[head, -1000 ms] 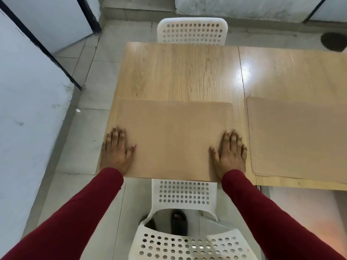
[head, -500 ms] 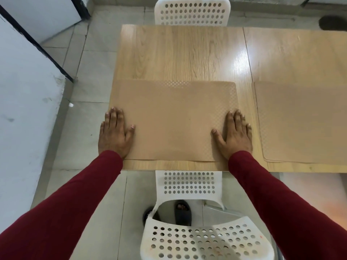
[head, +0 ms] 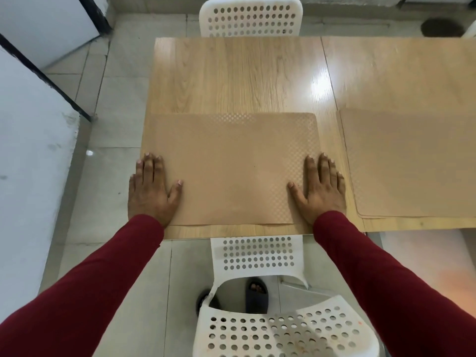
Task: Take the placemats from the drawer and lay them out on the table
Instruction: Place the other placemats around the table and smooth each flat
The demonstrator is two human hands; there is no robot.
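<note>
1. State: left hand (head: 152,188) and right hand (head: 320,188) both lie flat, fingers straight, pressing the near corners of the placemat (head: 231,168). Nothing is gripped. The mat lies on the table (head: 231,73) in front of the near chair (head: 257,253), its near edge just inside the table edge.
2. Overhang risk: the mat's left edge runs at or slightly past the table's left edge, and the left hand sits partly off the table. If that side isn't nudged right, the corner droops and the mat can slide off when bumped.
3. Drag risk: lifting the palms with any sideways pull skews the mat. It looks thin and light, so it likely follows the skin.
4. Spacing risk: pushing right to fix the overhang closes the gap to the second placemat (head: 412,163); the two could overlap near the table seam.
5. Stack check: the second mat shows a doubled outline at its near left corner, possibly more than one mat there. Can't tell for sure. If so, those are not laid out yet.
6. Far chair (head: 251,16) has no mat in front of it; that place is likely next.
</note>
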